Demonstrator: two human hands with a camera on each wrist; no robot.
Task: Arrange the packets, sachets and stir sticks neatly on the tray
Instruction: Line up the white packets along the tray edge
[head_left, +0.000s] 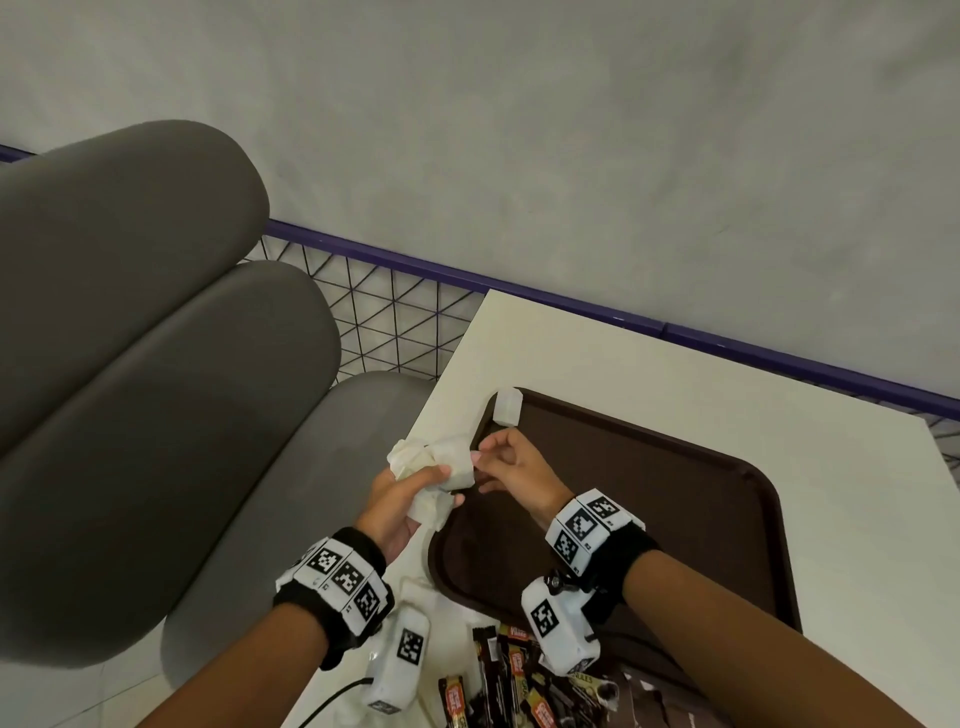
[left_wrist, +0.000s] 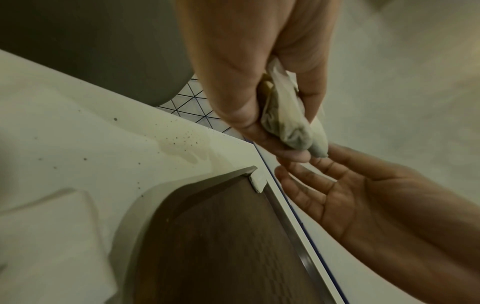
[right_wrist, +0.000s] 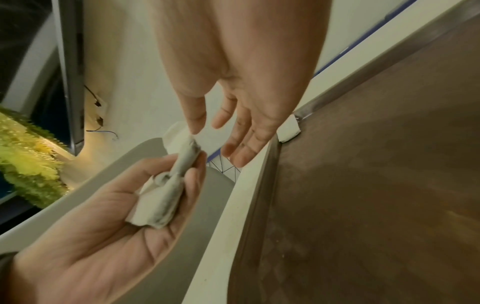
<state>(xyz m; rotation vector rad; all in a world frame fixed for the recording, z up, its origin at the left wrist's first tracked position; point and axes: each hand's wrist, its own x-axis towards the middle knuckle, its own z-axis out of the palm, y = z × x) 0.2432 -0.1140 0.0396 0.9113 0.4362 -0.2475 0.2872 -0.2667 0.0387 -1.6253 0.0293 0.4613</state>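
My left hand (head_left: 441, 483) grips a bunch of white sachets (head_left: 441, 457) above the table's left edge, beside the brown tray (head_left: 675, 493). In the left wrist view the sachets (left_wrist: 288, 115) sit between thumb and fingers. My right hand (head_left: 480, 470) hovers just right of the bunch, holding nothing, with its fingers straight and its thumb tip close to the bunch's end (right_wrist: 191, 148). One white sachet (head_left: 506, 408) lies on the tray's far left corner. Dark packets (head_left: 519, 675) lie heaped at the tray's near edge.
The white table (head_left: 779, 415) has a stain and dark specks (left_wrist: 182, 148) near the tray's corner. A white flat wad (left_wrist: 52, 226) lies left of the tray. Grey seat cushions (head_left: 156, 338) and a wire fence (head_left: 389, 322) stand to the left.
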